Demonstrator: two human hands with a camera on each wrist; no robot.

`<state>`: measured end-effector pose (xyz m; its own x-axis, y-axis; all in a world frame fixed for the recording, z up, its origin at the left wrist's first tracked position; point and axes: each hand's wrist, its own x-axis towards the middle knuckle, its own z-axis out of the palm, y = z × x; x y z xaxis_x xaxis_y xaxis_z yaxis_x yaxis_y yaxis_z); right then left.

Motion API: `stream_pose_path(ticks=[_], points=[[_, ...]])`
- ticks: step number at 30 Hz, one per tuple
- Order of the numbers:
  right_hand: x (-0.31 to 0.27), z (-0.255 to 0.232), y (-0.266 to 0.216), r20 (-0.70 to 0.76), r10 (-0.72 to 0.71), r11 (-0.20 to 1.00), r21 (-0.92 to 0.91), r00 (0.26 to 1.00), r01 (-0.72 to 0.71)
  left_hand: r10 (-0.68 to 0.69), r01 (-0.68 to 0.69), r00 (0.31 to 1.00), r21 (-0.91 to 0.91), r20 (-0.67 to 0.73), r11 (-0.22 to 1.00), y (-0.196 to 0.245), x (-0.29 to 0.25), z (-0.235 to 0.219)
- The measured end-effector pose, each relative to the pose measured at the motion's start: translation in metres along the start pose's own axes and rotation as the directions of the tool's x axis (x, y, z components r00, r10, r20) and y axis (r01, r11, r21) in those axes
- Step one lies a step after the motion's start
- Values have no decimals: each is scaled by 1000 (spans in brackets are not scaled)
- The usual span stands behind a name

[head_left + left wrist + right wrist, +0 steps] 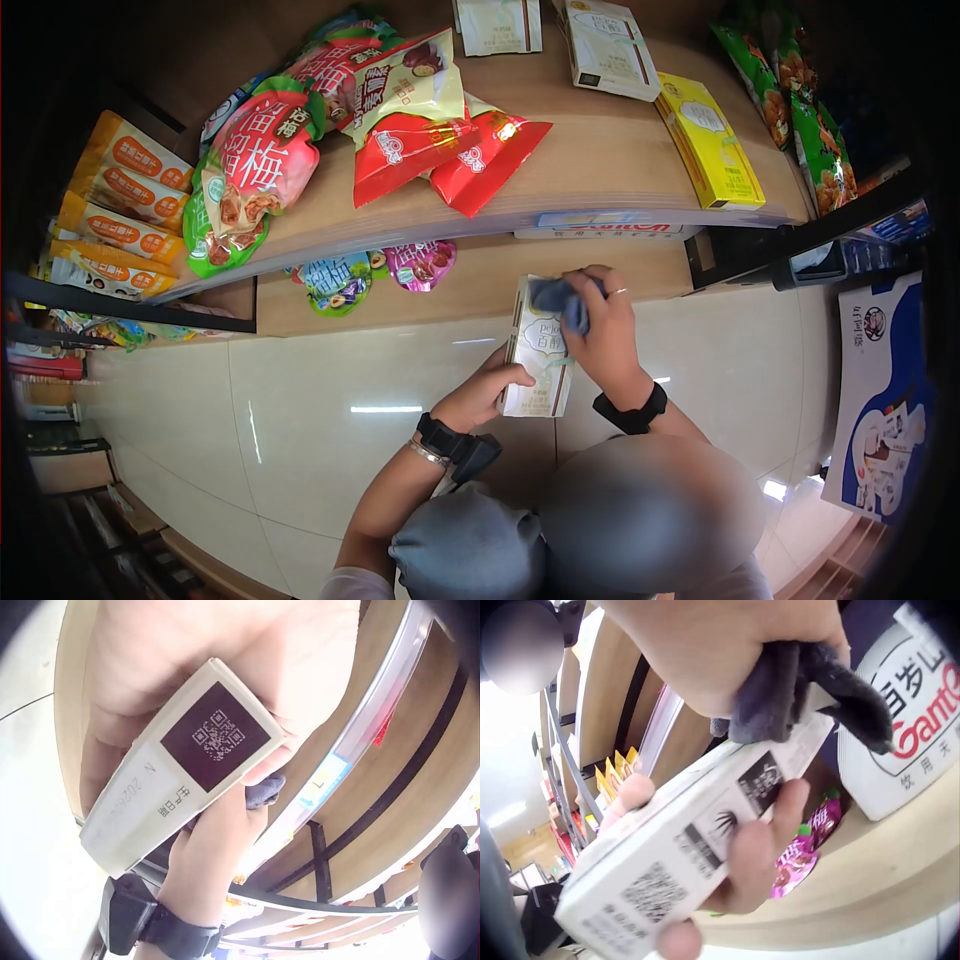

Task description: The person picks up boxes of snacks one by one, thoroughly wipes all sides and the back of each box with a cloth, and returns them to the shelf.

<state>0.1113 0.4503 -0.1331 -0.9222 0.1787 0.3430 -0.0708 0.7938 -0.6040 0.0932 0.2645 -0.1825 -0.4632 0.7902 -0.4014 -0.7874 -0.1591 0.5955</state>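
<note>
In the head view my left hand (482, 392) grips the lower left side of a white snack box (541, 385), thumb across its printed front. A dark blue-grey cloth (560, 296), bunched in my right hand (608, 335), lies against the upper part of that front. The left wrist view shows the box's end (216, 736) with a dark code square, and my left palm behind it. From the right wrist, the cloth (769, 701) hangs out of my curled fingers over the box's far end, while left fingertips (754, 851) wrap the side with the printed code.
Ahead is a curved wooden shelf (600, 150) carrying red snack bags (415, 150), pink plum bags (262, 150), white boxes (612, 45) and a yellow box (710, 140). Orange packets (135, 185) stand at the left. Purple packets (420, 265) lie on the lower shelf.
</note>
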Motion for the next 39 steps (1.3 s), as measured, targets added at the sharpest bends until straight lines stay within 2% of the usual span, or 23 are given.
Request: stream_pose_path(ticks=[1,2,4,5,6,7,8,9,11,12,13,15,17,18,21,22,25,26,27,29,32,35,39], points=[[-4,0,-1,82,-65,998,3,995,65,-27,29,999,-48,37,998,2,1,0],[-14,1,-5,160,-127,992,11,979,127,-54,54,999,-22,6,998,3,0,0],[-38,6,-16,287,-203,979,89,936,185,25,-28,999,-77,-33,997,-3,-2,-7],[-37,6,-13,247,-190,981,87,950,173,65,-70,996,-104,-54,992,-5,-2,-10],[-32,6,-6,208,-178,983,86,962,164,27,-30,999,-148,-20,988,-5,2,-10],[-26,6,1,170,-167,984,88,971,153,32,-22,996,-130,78,991,-4,2,-10],[-18,8,9,54,-92,995,26,994,91,37,-32,998,-85,57,996,-5,2,-8],[-20,7,7,114,-154,988,43,981,150,44,-43,998,-37,39,998,-4,3,-4],[-30,5,-1,225,-273,962,87,935,259,84,-84,996,-131,-8,988,-3,6,0],[-39,8,-4,306,-368,929,161,878,333,7,-19,999,-274,-45,962,1,4,-2],[-46,13,-8,280,-451,888,233,847,396,102,-100,995,-145,3,984,5,3,-6],[-43,10,-11,251,-372,914,266,893,306,112,-109,994,-174,10,979,8,2,-1],[-26,7,-7,120,-246,960,171,962,224,94,-98,995,-131,-33,987,2,5,-3],[-20,7,-5,49,-185,976,129,982,177,71,-74,997,-198,-20,977,4,4,1],[-31,15,-3,191,-211,977,61,958,203,95,-103,994,-210,-45,972,0,8,1],[-35,15,-8,180,-361,930,142,915,339,90,-98,995,-267,-41,959,-2,9,-4],[-38,17,-3,237,-505,862,190,830,471,101,-103,995,-232,-21,967,0,8,-8],[-32,14,3,221,-396,918,119,891,379,101,-106,994,-210,-35,972,2,7,-6],[-27,17,5,76,-239,969,78,968,233,102,-110,994,-190,-50,976,6,7,-2],[-37,17,7,177,-292,955,105,940,277,105,-112,993,-162,-53,980,7,9,-1],[-55,18,-5,316,-558,825,305,767,475,102,-107,994,-119,-50,987,6,7,-4],[-36,16,10,217,-325,938,200,920,284,117,-130,991,-275,-63,953,8,7,-3],[-51,17,0,318,-503,862,254,804,439,78,-92,994,-196,-79,976,6,7,-6]])
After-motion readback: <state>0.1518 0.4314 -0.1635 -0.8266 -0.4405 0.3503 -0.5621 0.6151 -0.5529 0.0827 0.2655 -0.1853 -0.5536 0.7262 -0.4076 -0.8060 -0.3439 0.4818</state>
